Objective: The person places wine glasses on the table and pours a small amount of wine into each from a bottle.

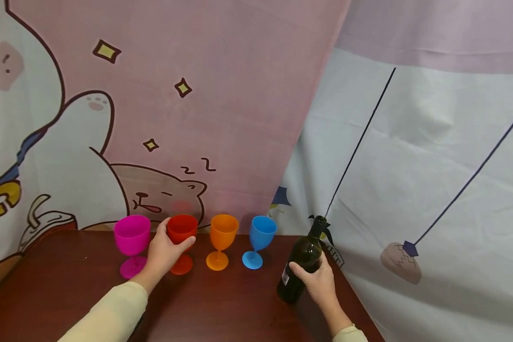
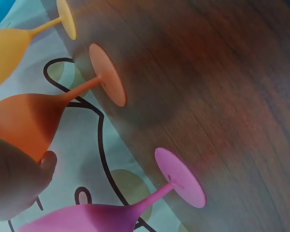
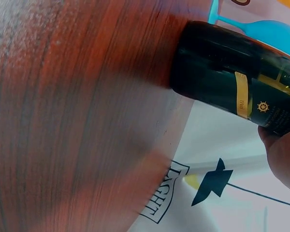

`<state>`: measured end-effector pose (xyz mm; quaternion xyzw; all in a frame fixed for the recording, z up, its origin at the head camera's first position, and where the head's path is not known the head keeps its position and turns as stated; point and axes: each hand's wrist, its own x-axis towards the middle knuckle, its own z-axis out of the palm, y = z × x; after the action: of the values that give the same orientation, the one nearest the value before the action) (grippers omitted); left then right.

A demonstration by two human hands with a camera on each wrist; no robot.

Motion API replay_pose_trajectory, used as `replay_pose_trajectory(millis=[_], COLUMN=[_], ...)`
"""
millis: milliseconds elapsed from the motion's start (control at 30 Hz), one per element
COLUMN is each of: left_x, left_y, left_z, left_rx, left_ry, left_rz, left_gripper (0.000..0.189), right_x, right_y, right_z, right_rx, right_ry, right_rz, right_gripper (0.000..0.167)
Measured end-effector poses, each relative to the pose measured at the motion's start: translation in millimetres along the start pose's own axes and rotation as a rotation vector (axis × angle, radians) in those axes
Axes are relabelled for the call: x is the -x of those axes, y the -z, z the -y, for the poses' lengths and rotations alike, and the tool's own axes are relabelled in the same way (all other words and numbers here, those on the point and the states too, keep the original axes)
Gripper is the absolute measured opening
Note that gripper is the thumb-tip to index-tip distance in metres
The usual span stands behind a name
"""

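Note:
My left hand (image 1: 164, 251) grips the bowl of a red plastic goblet (image 1: 182, 227), thumb on the near side and fingers round the left. In the left wrist view this goblet (image 2: 34, 113) looks orange and part of my hand (image 2: 17, 181) covers its bowl. A dark green wine bottle (image 1: 304, 254) leans slightly to the right, held round its body by my right hand (image 1: 320, 282). The right wrist view shows the lower bottle (image 3: 222, 67) with its label partly hidden by my hand (image 3: 285, 157). A magenta goblet (image 1: 132, 235) stands just left of my left hand.
An orange goblet (image 1: 224, 230) and a blue goblet (image 1: 262, 232) stand upright between the red goblet and the bottle. All are along the back of a dark brown wooden table (image 1: 213, 304). A printed cloth (image 1: 239, 118) hangs behind and at the right side.

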<state>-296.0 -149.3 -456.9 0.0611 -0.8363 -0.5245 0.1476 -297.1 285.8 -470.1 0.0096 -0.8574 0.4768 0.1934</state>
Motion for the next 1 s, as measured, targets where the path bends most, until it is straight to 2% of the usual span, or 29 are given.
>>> replay_pose_trajectory(millis=[133,267,400,533,600,667,733,800,867,1000], left_x=[2.3,8.7,27.1,51.5,60.5,65.4,66.0,62.5,56.2,40.2], left_y=[-1.7,-4.6,-9.0,-16.3,-21.7,-28.5,-36.0,-44.3,-53.1,-70.7], left_z=[-1.1,-0.5,-1.8,-10.1,-17.1,-23.9,-30.3,-35.9,-41.1,-51.3], left_rx=[-0.034,-0.04,-0.016,0.059,0.096,0.111,0.112,0.099,0.072,0.057], left_ry=[0.004,0.042,0.122,0.205,0.208,0.179,0.144,0.108,0.081,0.07], left_rz=[0.039,0.058,0.084,0.15,0.203,0.244,0.266,0.258,0.23,0.169], left_gripper=[0.108,0.116,0.119,0.112,0.104,0.095,0.09,0.091,0.097,0.108], right_x=[0.3,-0.2,-0.3,0.0,-0.3,-0.9,-1.4,-1.5,-1.3,-1.2], right_y=[2,3,3,5,5,5,4,3,2,-1], right_z=[-4,-7,-8,-7,-5,-4,-3,-2,-2,-2], right_rx=[-0.009,-0.014,-0.009,0.002,0.005,0.009,0.008,0.002,-0.006,-0.029], right_ry=[-0.017,-0.022,-0.02,-0.011,-0.001,0.009,0.015,0.019,0.016,0.017], right_rz=[0.002,0.011,0.009,0.003,-0.004,-0.014,-0.019,-0.016,-0.01,0.007], right_gripper=[0.078,0.079,0.078,0.078,0.077,0.077,0.077,0.077,0.076,0.073])
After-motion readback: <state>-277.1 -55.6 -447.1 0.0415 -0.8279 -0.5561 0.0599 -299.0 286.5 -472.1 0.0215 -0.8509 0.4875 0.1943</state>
